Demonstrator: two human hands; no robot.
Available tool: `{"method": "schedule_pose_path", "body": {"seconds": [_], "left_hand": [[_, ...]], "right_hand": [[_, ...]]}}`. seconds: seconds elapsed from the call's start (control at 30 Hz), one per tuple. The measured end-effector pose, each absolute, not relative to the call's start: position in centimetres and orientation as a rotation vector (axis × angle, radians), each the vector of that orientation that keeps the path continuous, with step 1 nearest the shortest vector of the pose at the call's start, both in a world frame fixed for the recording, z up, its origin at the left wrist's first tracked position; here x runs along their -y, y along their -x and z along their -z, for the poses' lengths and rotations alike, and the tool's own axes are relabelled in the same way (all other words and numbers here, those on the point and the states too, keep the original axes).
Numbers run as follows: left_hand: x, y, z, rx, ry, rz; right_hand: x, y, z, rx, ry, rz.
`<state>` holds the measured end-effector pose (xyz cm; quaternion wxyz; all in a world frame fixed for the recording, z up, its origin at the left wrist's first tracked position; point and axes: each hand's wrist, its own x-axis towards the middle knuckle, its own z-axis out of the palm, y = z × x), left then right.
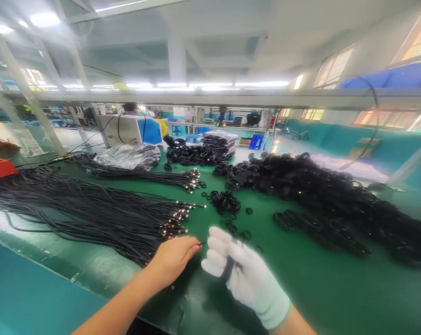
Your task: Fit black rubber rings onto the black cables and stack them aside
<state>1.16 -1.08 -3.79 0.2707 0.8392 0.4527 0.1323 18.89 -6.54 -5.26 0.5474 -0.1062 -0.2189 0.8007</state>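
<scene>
My left hand (pixel 177 258) is bare and closed, thumb pressed against the fingers. A thin dark tip, like a cable end, pokes out from its fingertips; the rest is hidden by the hand. Just right of it, my right hand (pixel 243 274) wears a white glove, with its fingers curled around a dark band that looks like a black rubber ring (pixel 227 269). Beside my left hand lies a large bundle of black cables (pixel 102 211), with shiny metal connectors (pixel 173 221) at their right ends. Small black rings (pixel 226 202) lie in a heap beyond my right hand.
A second cable bundle (pixel 143 175) lies farther back, near a clear plastic bag (pixel 128 157). Large heaps of coiled black cables (pixel 301 186) cover the right side of the green tabletop (pixel 276 288). A red device (pixel 1 168) stands at far left, a white-and-blue machine (pixel 131 130) behind.
</scene>
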Motion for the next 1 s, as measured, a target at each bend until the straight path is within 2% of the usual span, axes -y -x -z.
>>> {"method": "schedule_pose_path", "body": {"seconds": [0.2,0.43,0.53,0.67,0.83,1.0], "left_hand": [[5.3,-2.7,4.5,-1.442,-2.609,-0.201],[6.3,-3.6,4.1,-1.162,-2.958,-0.453],[4.7,-2.7,2.2,-0.882,-3.164,-0.512],[2.1,-1.7,-0.6,-0.559,-3.183,-0.44],[0.4,-1.9,-0.8,-0.404,-2.953,-0.396],[0.6,-2.2,-0.7,-0.409,-3.019,-0.387]], "right_hand": [[5.8,-20.8,5.2,0.52,0.415,-1.667],[6.0,-20.0,5.7,0.666,0.6,-1.681],[6.4,-19.1,5.8,0.794,0.686,-1.745],[7.0,-18.3,5.8,0.812,0.478,-1.98],[7.4,-17.8,6.1,0.777,0.375,-2.166],[7.2,-18.0,7.0,0.771,0.414,-2.241]]}}
